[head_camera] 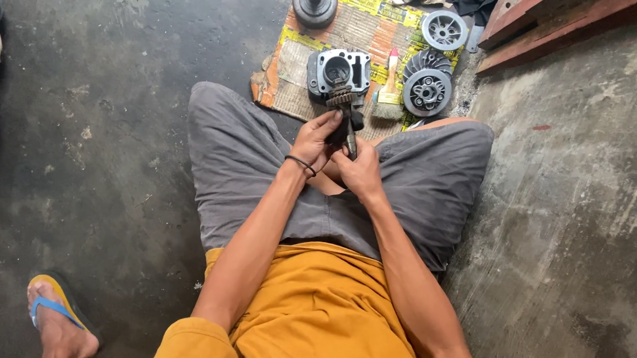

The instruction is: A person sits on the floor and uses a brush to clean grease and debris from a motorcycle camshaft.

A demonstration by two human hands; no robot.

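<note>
Gear shaft (347,119) | sitting centre frame, above lap | left hand (315,141) and right hand (359,170) both gripping it | likely heavy, rigid, oily steel; hold by shaft, not teeth | engine cylinder (341,73) lying beyond on mat (303,55)

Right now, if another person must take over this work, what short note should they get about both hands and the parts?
Left hand: closed around the geared shaft, near its toothed end.
Right hand: grips the same shaft lower down; the shaft stands roughly upright above the lap.
On the mat ahead: grey cylinder block, paintbrush, two round finned discs, a smaller wheel, a bell-shaped housing at the far edge.
Done: parts lie separated on the mat.
Left: the shaft is in hand, not set down; whether it is clean cannot be told.
</note>
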